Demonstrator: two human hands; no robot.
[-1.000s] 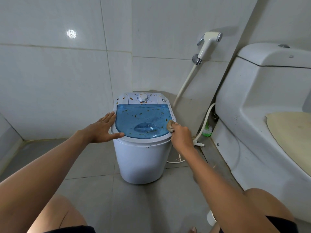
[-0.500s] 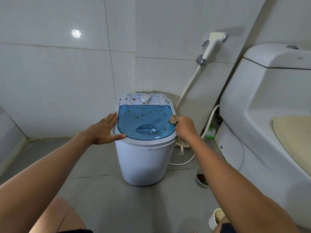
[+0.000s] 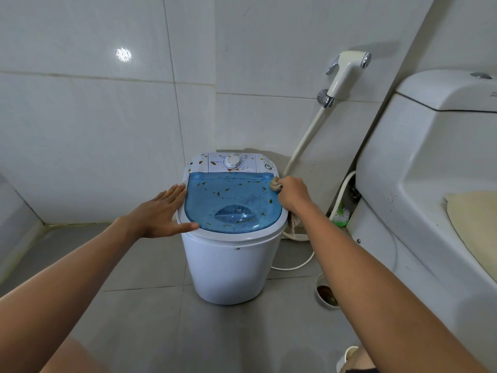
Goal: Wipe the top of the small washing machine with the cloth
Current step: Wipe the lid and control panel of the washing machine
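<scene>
The small white washing machine (image 3: 228,267) stands on the grey floor by the tiled wall. Its blue see-through lid (image 3: 231,200) and white control panel with a dial (image 3: 232,160) are speckled with brown bits. My left hand (image 3: 164,211) lies flat with straight fingers against the machine's left rim. My right hand (image 3: 291,194) grips a bunched beige cloth (image 3: 274,183) at the lid's far right corner; a tail of the cloth hangs below my wrist beside the machine.
A white toilet (image 3: 430,170) fills the right side. A bidet sprayer (image 3: 347,74) hangs on the wall, its hose trailing down behind the machine. A green brush (image 3: 341,215) and a small white bowl (image 3: 326,293) sit on the floor to the right.
My right hand has slid the cloth along the lid's right edge, from the near right corner toward the far right corner. My left hand has stayed flat on the left rim.
</scene>
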